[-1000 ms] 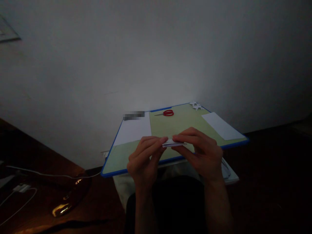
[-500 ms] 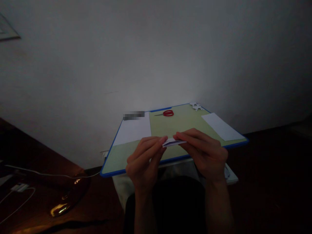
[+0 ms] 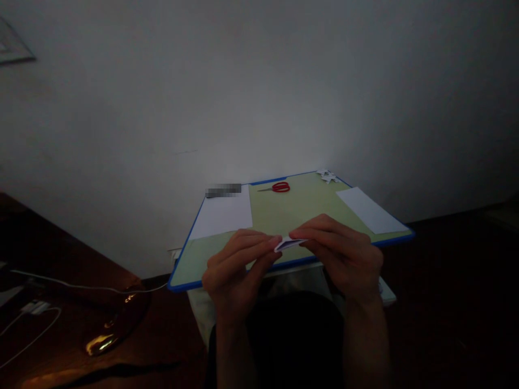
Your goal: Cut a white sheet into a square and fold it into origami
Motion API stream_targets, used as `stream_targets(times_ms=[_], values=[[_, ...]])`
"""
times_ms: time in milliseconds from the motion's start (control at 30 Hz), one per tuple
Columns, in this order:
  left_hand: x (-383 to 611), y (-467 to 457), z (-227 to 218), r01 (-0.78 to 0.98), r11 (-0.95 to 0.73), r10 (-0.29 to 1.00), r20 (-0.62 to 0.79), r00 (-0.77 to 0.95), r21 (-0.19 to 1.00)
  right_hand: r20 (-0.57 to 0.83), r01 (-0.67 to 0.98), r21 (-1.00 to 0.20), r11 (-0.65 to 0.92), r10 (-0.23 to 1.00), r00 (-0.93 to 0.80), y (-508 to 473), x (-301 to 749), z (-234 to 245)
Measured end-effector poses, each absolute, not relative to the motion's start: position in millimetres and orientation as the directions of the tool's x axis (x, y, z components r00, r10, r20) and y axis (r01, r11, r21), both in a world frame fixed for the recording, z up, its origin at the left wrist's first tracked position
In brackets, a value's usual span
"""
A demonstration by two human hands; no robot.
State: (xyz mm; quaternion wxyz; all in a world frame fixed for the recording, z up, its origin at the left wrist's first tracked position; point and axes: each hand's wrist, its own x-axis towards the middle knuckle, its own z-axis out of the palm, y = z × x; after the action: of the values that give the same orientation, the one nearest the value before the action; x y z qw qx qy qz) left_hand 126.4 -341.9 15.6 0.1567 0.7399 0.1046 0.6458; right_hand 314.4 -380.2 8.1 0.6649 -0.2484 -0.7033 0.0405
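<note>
A small folded piece of white paper (image 3: 289, 245) is held up between my two hands, over the near edge of the table. My left hand (image 3: 242, 265) pinches its left end between thumb and fingers. The fingers of my right hand (image 3: 344, 254) grip the right end. A dark gap shows between the paper's layers along the side facing me. Beyond the hands, red-handled scissors (image 3: 279, 187) lie on the pale green tabletop (image 3: 300, 208), blades pointing left.
White sheets lie on the table's left (image 3: 223, 213) and right (image 3: 368, 210). Several small folded paper pieces (image 3: 327, 176) sit at the far right corner. A blurred-out dark item (image 3: 223, 190) rests at the far left. Behind stands a wall; a white cable (image 3: 81, 286) runs at the lower left.
The folded paper has tilted, its left end a little lower and farther right. My left wrist has shifted slightly left. Both hands keep their hold; the things on the table stay put.
</note>
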Motion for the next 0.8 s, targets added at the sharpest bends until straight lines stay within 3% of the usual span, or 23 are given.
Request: stream_targets(times_ms=[167,367,800], values=[[116.0,-343.5,16.6,-0.166,-0.861,0.426,0.861,0.279,0.481,0.893,0.256,-0.416,0.872,0.445,-0.063,-383.5,320.2,6.9],[114.1,-348.0,17.2,-0.175,-0.864,0.398,0.854,0.334,0.471,0.884,0.27,-0.411,0.871,0.453,-0.113,-387.9,319.8,8.6],[116.3,-350.3,19.3,-0.171,-0.872,0.418,0.879,0.229,0.459,0.891,0.26,-0.404,0.877,0.442,-0.108,-388.5,315.3,7.5]])
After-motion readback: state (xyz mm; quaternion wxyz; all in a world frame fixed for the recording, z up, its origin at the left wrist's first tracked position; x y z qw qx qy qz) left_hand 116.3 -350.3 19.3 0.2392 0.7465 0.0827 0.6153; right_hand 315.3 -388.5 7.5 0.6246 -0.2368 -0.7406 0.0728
